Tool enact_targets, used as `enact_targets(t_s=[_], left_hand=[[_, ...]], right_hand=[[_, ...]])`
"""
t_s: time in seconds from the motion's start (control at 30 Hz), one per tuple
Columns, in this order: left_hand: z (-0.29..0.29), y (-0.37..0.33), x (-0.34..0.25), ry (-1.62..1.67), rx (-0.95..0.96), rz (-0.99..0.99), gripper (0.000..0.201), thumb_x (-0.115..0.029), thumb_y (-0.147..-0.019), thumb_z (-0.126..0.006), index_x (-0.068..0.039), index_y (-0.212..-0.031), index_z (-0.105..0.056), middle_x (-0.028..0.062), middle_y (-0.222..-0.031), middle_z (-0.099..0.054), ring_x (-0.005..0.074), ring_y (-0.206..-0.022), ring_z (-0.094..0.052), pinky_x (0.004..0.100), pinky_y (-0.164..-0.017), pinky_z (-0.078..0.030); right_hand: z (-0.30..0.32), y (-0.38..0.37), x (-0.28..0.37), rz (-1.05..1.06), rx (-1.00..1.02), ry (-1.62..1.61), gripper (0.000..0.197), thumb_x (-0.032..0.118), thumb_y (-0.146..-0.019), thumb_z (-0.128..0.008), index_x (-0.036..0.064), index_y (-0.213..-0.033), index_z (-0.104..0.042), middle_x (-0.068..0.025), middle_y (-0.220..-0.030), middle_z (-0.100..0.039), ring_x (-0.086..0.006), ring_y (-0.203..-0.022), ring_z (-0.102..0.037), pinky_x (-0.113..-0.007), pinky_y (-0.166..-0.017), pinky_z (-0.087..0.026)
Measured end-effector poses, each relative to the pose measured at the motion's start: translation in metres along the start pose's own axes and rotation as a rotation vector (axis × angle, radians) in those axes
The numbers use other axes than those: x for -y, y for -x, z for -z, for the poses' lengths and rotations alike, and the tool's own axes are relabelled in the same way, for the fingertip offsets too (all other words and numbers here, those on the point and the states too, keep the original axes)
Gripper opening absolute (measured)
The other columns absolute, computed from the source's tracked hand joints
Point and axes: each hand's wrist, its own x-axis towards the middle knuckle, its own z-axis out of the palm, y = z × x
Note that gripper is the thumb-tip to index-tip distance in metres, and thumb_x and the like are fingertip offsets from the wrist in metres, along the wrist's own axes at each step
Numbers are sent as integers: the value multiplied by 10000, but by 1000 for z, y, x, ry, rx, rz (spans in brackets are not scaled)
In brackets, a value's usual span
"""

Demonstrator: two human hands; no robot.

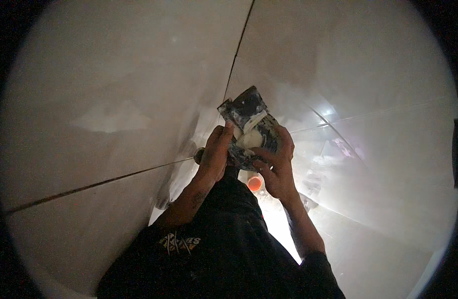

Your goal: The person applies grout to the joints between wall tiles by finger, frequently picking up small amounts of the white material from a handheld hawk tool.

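My left grip, thumb pointing up, and my right grip, fingers bent, clasp opposite sides of a black, irregular, creased piece smeared with whitish paste, directly between them.

You are holding a dark, ragged-edged object, its exact kind unclear, between your left hand and right hand. Its angular end is pointing away from you. Whitish smears are streaking its surface, and a pale lump is sitting near its middle.
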Motion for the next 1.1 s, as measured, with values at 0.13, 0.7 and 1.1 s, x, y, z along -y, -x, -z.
enact_targets(t_s=[0.13,0.7,1.1], left_hand=[[16,-5,2,-4,-20,-68,488,-450,-986,-491,12,-1142,-495,100,-1038,-559,168,-975,-530,334,-883,-440],[108,-15,47,19,44,-177,342,-338,-967,-552,-34,-1118,-510,94,-1022,-587,228,-961,-605,399,-847,-513],[90,3,19,1,-32,-33,345,-379,-972,-535,-40,-1035,-529,63,-952,-581,170,-866,-565,368,-761,-471]], right_hand=[[10,-17,24,-247,-106,-814,550,266,-650,-718,68,-1152,-611,-149,-1488,-299,-324,-1404,-249,-461,-1144,-183],[114,-253,207,441,-504,-237,764,13,-682,-580,2,-1409,-343,-208,-1115,-589,-294,-887,-625,-382,-725,-522],[109,-242,229,141,-428,474,865,58,-701,-619,38,-1474,-232,-240,-790,-663,-413,-731,-659,-476,-700,-542]])
